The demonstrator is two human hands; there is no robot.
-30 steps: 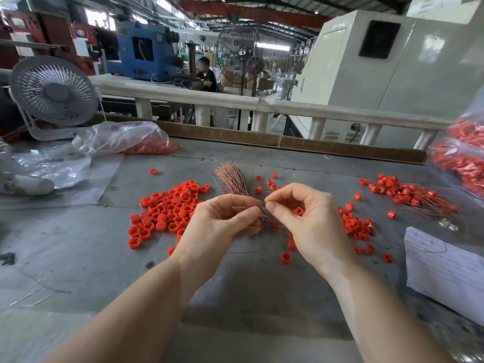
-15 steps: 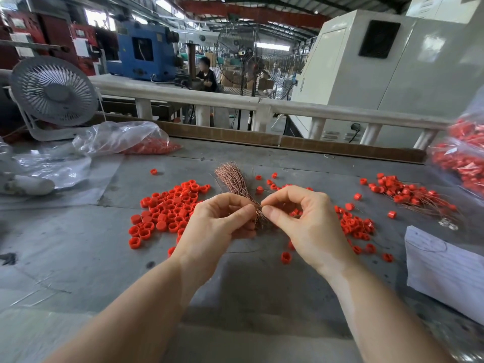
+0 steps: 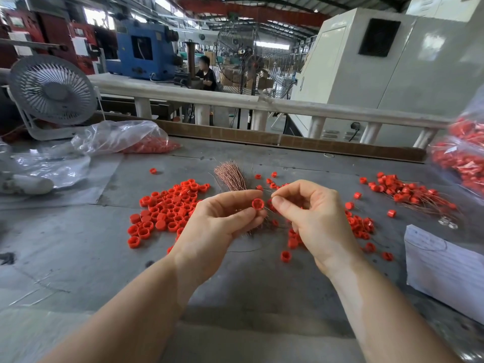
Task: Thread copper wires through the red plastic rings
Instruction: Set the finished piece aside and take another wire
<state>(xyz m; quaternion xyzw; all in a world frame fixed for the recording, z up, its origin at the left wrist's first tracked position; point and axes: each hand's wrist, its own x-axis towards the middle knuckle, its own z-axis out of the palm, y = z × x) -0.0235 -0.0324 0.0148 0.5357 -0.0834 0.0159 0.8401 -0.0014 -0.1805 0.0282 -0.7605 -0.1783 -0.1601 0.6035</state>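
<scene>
Far left: fan (image 3: 53, 90) and plastic bag (image 3: 117, 137) on the table (image 3: 78, 244). Next: loose pile of rings (image 3: 167, 208). Left hand (image 3: 222, 221) pinches one ring (image 3: 257, 204) between thumb and forefinger, raised above the table, in front of the wire bundle (image 3: 231, 176). Right hand (image 3: 317, 218), just beside it, pinches a thin wire (image 3: 265, 189), fingers curled. Right: threaded rings (image 3: 408, 192), then paper (image 3: 445, 268).

Ring pile (image 3: 167, 210) left of wire bundle (image 3: 231, 176)
</scene>
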